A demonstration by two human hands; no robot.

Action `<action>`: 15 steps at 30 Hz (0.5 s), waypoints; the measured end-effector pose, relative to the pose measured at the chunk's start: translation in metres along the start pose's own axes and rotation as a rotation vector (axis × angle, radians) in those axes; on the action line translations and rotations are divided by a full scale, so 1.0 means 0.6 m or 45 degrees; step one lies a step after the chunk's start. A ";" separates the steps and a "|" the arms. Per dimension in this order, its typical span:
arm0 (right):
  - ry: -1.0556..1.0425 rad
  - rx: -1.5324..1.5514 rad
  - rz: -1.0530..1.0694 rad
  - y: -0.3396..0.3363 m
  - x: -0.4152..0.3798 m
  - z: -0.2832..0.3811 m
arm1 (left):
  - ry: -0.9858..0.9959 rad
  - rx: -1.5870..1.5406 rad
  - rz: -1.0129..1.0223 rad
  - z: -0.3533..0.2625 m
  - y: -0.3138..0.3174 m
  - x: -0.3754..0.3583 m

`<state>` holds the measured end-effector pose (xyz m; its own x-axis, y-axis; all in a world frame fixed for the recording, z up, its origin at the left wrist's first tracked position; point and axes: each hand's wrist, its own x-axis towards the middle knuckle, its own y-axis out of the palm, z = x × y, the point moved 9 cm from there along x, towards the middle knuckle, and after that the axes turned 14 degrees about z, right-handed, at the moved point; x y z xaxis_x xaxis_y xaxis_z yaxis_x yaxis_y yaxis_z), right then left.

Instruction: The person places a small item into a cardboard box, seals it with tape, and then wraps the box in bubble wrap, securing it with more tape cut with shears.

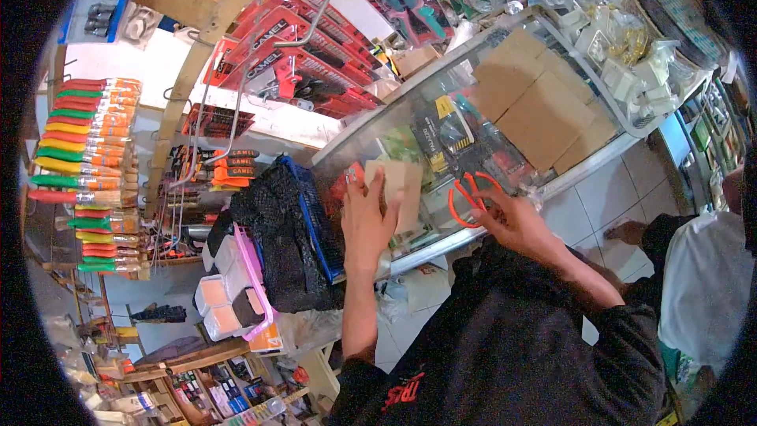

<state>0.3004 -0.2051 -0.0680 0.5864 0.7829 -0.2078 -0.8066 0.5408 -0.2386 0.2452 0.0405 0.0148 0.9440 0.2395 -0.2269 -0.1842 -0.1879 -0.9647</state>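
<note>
My right hand (pixel 516 225) grips a pair of scissors with orange handles (pixel 456 203) above the glass counter; the blades point away from me and are hard to make out. My left hand (pixel 365 225) lies with its fingers spread at the left side of a small piece of brown cardboard (pixel 407 193), its thumb touching it. Close to those fingertips is a small red packet (pixel 347 177), partly hidden by the hand. Larger flattened cardboard (pixel 544 102) rests on the counter top, further to the right.
Packaged tools show through the glass counter (pixel 378 118). Left of it are a black mesh bag (pixel 276 229) and a pink-rimmed tray (pixel 256 288). Paintbrushes (pixel 87 166) hang at far left, near metal hooks (pixel 236 110). Another person in a light garment (pixel 702 284) is at right.
</note>
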 end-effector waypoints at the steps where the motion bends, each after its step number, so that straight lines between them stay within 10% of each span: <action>1: -0.030 0.018 -0.001 0.001 -0.002 -0.001 | -0.017 -0.029 -0.080 0.012 0.010 0.003; 5: -0.070 -0.014 0.020 0.002 -0.010 0.025 | 0.017 -0.639 -0.234 0.028 -0.002 -0.021; 11: -0.095 -0.004 0.011 -0.019 -0.009 0.041 | -0.549 -0.439 0.088 0.094 0.016 -0.150; 15: -0.121 0.082 0.002 -0.023 -0.003 0.030 | -0.357 0.063 -0.101 0.083 0.096 -0.195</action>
<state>0.3090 -0.2086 -0.0469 0.5776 0.8079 -0.1170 -0.8126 0.5555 -0.1764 0.1102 0.0493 -0.0211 0.8450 0.5065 -0.1716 -0.1321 -0.1132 -0.9847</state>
